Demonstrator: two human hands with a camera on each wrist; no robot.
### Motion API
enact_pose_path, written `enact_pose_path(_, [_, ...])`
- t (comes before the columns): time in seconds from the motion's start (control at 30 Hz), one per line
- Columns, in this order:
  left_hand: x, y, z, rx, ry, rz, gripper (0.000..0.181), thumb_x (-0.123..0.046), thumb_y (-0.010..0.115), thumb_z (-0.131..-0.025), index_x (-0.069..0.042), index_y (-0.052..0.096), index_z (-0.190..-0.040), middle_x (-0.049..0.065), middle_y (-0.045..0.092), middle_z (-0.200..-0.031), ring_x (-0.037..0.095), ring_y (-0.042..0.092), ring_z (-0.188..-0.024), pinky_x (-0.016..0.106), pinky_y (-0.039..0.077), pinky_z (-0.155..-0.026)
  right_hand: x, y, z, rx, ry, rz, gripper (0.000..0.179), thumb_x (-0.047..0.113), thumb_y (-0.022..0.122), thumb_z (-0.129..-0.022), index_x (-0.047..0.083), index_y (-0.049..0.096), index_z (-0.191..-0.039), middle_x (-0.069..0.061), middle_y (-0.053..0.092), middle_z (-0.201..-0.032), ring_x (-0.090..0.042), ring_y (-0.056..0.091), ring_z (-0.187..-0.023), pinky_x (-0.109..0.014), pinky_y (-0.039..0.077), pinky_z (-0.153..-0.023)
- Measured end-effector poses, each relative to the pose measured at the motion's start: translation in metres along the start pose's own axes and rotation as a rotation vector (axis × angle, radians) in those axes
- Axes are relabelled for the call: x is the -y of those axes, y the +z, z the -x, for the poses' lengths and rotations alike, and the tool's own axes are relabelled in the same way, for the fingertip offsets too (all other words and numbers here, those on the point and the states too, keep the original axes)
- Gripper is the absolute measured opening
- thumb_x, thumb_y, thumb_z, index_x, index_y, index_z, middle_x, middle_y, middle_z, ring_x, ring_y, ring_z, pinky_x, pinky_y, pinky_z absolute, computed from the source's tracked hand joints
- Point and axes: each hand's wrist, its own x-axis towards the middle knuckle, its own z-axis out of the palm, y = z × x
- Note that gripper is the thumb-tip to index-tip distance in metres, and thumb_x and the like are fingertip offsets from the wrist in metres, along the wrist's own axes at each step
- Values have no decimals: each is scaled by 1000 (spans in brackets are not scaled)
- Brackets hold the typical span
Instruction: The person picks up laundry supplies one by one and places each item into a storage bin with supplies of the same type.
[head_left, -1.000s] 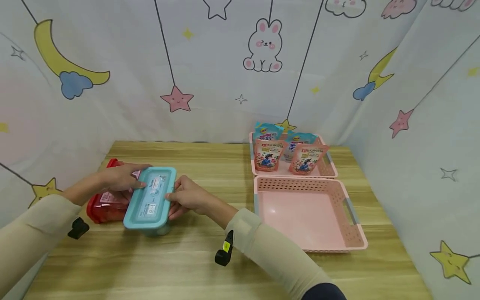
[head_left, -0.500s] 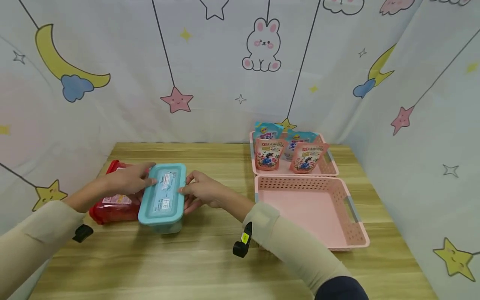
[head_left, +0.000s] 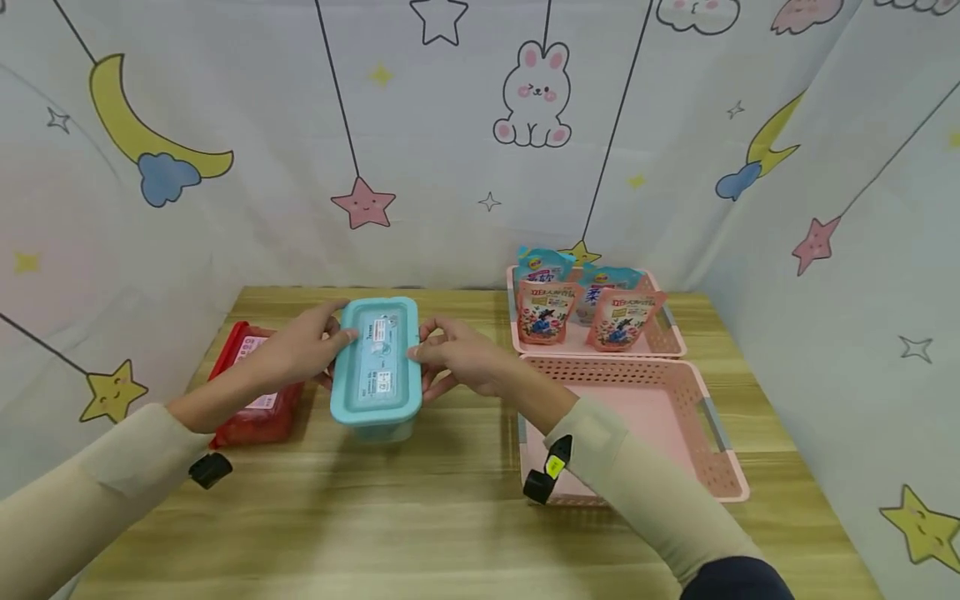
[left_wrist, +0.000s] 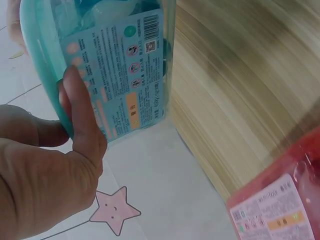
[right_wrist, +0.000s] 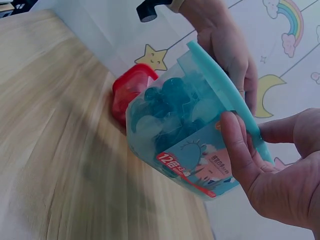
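Note:
Between both hands is a clear plastic box of laundry pods [head_left: 378, 362] with a light blue lid, raised off the table. My left hand [head_left: 307, 342] grips the lid's left edge, thumb on top and fingers beneath the rim. On the opposite edge, my right hand [head_left: 461, 354] pinches the rim in the same way. Through the clear wall in the right wrist view, the box of laundry pods [right_wrist: 172, 117] shows blue and whitish pods inside. A red box [head_left: 262, 408] with a pink label lies on the table behind my left forearm, which partly hides it.
A pink basket [head_left: 723, 479] stands right of the hands, partly behind my right forearm. Behind it, another pink basket [head_left: 671, 337] holds several upright pouches [head_left: 547, 312], blue at the back and pink in front. A printed curtain [head_left: 450, 125] closes off the back and sides of the wooden table [head_left: 420, 533].
Both hands have carried the blue-lidded box of laundry pods rightward and a little up, away from the red box, which now shows more. The baskets have stayed put.

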Motion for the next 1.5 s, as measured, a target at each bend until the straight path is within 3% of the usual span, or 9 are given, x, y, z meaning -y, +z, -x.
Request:
enact_pose_path(0.4, [-26, 13, -4, -94, 50, 178, 70, -22, 53, -113, -5, 13, -169, 29, 58, -128, 27, 71, -75, 42, 65, -69, 25, -22, 28, -9, -25, 5, 23, 8, 57, -109, 6, 40, -123, -15, 66, -87, -21, 67, -68, -41, 65, -66])
enact_pose_path(0.73, [-55, 23, -13, -65, 51, 424, 64, -28, 54, -113, 4, 29, -162, 24, 58, -121, 24, 65, -83, 37, 65, -71, 42, -41, 50, -136, -36, 26, 26, 6, 61, -107, 5, 44, -126, -17, 66, -102, -24, 69, -77, -45, 66, -68])
enact_pose_path(1.0, [-68, 33, -21, 3, 50, 470, 64, -17, 61, -108, -1, 31, -163, 21, 54, -119, 26, 66, -86, 43, 65, -74, 45, -55, 68, -202, -42, 73, 31, 5, 63, -105, 2, 45, -130, -16, 59, -102, -22, 61, -80, -38, 64, -62])
enact_pose_path(1.2, [-83, 40, -26, 67, 16, 516, 71, -13, 67, -105, -7, 29, -164, 20, 54, -122, 27, 68, -90, 47, 65, -78, 46, -68, 84, -249, -41, 117, 29, 5, 65, -104, 0, 46, -126, -16, 57, -100, -21, 59, -76, -44, 65, -67])
enact_pose_path(1.5, [-105, 54, -34, 101, 60, 476, 65, -11, 68, -104, 2, 34, -158, 21, 53, -117, 28, 73, -89, 45, 65, -78, 47, -87, 99, -307, -2, 214, 31, 13, 68, -104, 1, 48, -125, -16, 64, -100, -20, 63, -73, -40, 64, -65])
